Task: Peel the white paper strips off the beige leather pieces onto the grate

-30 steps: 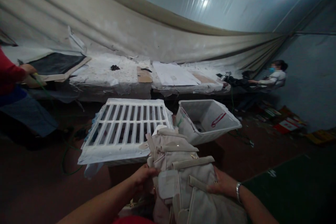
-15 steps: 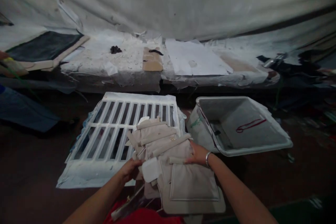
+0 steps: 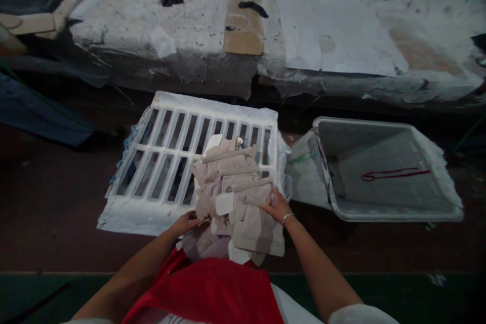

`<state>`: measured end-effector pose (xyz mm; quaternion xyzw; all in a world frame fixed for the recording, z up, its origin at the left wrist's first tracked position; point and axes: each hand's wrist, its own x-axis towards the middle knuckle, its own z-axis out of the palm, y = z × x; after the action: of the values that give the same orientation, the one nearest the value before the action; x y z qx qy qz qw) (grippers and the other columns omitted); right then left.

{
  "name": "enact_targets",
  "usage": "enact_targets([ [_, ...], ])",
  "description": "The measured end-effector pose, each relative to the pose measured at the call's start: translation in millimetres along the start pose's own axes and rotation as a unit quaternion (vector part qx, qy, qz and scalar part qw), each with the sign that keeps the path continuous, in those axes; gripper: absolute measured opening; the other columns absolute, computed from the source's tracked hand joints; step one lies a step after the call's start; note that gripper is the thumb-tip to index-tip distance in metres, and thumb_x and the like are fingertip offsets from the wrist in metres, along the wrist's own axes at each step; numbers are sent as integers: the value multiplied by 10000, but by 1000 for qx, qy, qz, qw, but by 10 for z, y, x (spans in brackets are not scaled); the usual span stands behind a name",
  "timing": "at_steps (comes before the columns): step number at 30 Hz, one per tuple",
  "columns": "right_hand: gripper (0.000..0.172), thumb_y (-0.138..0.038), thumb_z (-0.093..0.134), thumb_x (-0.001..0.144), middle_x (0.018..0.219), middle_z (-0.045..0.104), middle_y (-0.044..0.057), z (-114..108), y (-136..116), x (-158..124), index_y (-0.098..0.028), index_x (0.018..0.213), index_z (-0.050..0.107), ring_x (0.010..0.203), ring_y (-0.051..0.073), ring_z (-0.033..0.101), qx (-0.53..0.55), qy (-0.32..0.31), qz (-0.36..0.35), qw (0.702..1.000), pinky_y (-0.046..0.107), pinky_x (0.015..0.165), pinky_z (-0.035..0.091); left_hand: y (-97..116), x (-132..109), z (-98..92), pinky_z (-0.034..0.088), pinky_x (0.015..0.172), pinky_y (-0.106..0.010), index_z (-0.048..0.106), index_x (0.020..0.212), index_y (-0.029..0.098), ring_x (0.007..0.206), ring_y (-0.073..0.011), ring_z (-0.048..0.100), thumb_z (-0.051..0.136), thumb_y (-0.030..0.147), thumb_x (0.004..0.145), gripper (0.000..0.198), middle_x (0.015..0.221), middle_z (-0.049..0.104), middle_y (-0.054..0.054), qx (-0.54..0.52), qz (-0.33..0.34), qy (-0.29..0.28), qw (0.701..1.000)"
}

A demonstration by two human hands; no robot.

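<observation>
A stack of beige leather bag pieces (image 3: 235,197) with straps and small gold fittings rests partly on a white slatted rack (image 3: 170,162). My left hand (image 3: 187,221) grips the stack's lower left edge, fingers curled under it. My right hand (image 3: 276,206), a bracelet on its wrist, lies on the stack's right side with fingers pressed on a beige panel. My red garment (image 3: 212,293) shows below the stack.
An empty white plastic bin (image 3: 383,207) with a red mark stands to the right of the rack. A long paper-covered workbench (image 3: 266,35) runs across the back, with cardboard (image 3: 243,28) and dark scraps on it. Dark floor lies on the left.
The view has tilted down and risen. The beige stack has been carried forward and now lies further onto the slatted rack, both hands still on it.
</observation>
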<state>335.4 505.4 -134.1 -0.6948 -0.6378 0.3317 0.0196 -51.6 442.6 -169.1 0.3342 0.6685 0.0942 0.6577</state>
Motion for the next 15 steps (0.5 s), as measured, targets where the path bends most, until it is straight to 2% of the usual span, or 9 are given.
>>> enact_targets([
  [3, 842, -493, 594, 696, 1360, 329, 182, 97, -80, -207, -87, 1352, 257, 1270, 259, 303, -58, 40, -19, 997, 372, 1051, 263, -249, -140, 51, 439, 760, -293, 495, 1099, 117, 927, -259, 586, 736, 455, 479, 746, 991, 634, -129, 97, -1, -16, 995],
  [6, 788, -445, 604, 698, 1410, 272, 134, 177, -256, -428, -146, 1355, 288, 1294, 255, 259, -126, 20, -75, 989, 375, 1057, 252, -350, -215, 154, 413, 777, -349, 519, 1088, 108, 898, -305, 581, 737, 332, 444, 716, 891, 644, -121, 189, -13, -5, 982],
  [9, 746, -428, 624, 694, 1280, 437, 136, 160, -461, -488, -156, 1333, 353, 1172, 272, 403, -199, -16, -63, 978, 377, 983, 321, -312, -264, 191, 408, 745, -339, 610, 937, 109, 854, -298, 589, 686, 282, 491, 484, 829, 646, -105, 223, -8, -29, 974],
  [12, 570, -455, 611, 716, 1059, 568, 136, 32, -609, -395, -139, 1182, 521, 999, 272, 501, -252, -54, -50, 965, 376, 893, 353, -205, -366, 90, 408, 692, -295, 661, 717, 143, 788, -263, 597, 662, 255, 507, 238, 701, 637, -51, 217, 10, -77, 973],
  [15, 296, -417, 535, 788, 905, 600, 115, -151, -659, -314, -156, 877, 641, 924, 244, 520, -257, -106, -87, 957, 363, 865, 354, -128, -562, -208, 403, 669, -285, 677, 671, 158, 746, -250, 592, 638, 188, 486, 191, 634, 623, -23, 196, 15, -88, 977],
])
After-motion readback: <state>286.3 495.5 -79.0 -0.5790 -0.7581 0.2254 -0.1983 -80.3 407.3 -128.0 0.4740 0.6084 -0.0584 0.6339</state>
